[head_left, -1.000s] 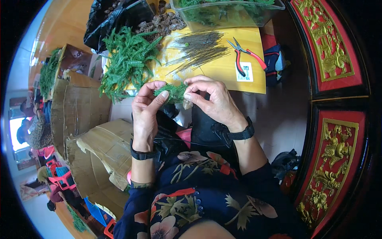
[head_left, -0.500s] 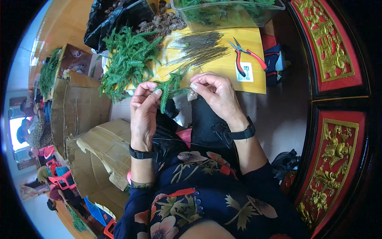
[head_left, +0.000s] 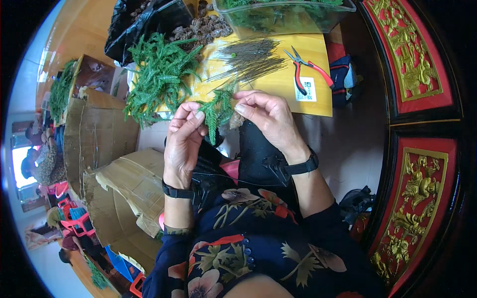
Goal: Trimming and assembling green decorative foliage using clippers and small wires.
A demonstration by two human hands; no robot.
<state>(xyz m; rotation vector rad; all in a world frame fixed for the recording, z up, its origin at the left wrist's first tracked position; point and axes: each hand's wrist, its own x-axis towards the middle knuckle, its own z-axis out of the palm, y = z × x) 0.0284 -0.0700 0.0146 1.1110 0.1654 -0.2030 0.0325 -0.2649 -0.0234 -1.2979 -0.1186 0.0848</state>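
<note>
Between the thumb and fingers of my left hand (head_left: 185, 134) is a green artificial pine sprig (head_left: 216, 114), its needles spreading to the right. My right hand (head_left: 271, 118) pinches a small pale-brown pine cone (head_left: 235, 120), partly hidden behind the thumb. The sprig's right side meets the cone or overlaps it; I cannot tell whether they are joined. Both hands are raised above my lap at the near edge of the yellow tabletop (head_left: 315, 107). Beyond them lie a bundle of thin dark wires (head_left: 253, 57) and red-handled pliers (head_left: 303, 67) with their handles spread.
A heap of green sprigs (head_left: 161, 74) covers the table's left side. Behind it are brown pine cones (head_left: 206, 31), a black plastic bag (head_left: 144, 27) and a clear bin (head_left: 288, 22) of greenery. An open cardboard box (head_left: 126, 181) stands at my left, red-and-gold carved panels (head_left: 415, 208) at right.
My left hand has shifted slightly right, bringing the sprig closer against the pine cone. The cone has tilted a little and moved left in my right hand.
</note>
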